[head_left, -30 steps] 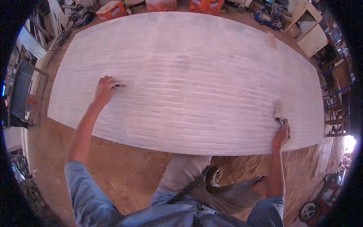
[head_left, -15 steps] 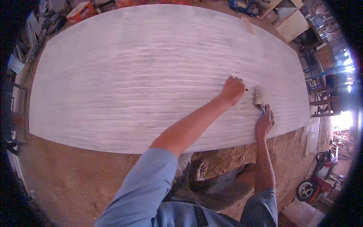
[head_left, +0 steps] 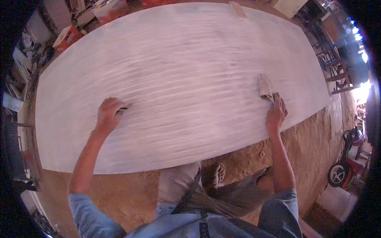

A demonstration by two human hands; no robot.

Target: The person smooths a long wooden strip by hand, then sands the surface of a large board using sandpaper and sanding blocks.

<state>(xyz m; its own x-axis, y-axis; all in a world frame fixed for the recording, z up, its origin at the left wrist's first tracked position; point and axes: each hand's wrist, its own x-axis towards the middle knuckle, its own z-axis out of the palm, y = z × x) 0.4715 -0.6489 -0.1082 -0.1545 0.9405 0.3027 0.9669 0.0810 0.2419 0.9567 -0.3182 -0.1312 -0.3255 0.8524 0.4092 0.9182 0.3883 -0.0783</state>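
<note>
I've got both hands over the big pale board (head_left: 186, 91), which lies across my view, long axis L to R, R end swung a bit farther off. Streaks run approx along that axis.

L hand (head_left: 109, 117) is toward the board's L end, well in from the near edge & near-L corner. On my feed its fingers are curled tight round a small dark piece (head_left: 124, 108) that pokes out on the R side. Bit of blur there, so can't tell what it is.

R hand (head_left: 277, 113) sits just inside the near edge, toward the R end. Fingers pinched on the near end of a flat pale piece (head_left: 264, 86); the rest sticks out past the fingertips. Can't tell if its whole face touches the board.

Key relation as I read it: the flat pale piece lies ahead of R hand & slightly L, long axis pointing near edge to far edge, i.e. across the streaks, not along them. R hand's on it; L hand is well apart, w/ a long stretch of board btwn.

Also in view: wood strip (head_left: 238, 9) at the far edge, R of its middle; motorbike (head_left: 338, 174) beyond the near-R corner; orange box (head_left: 67, 38) past the far-L side.
</note>
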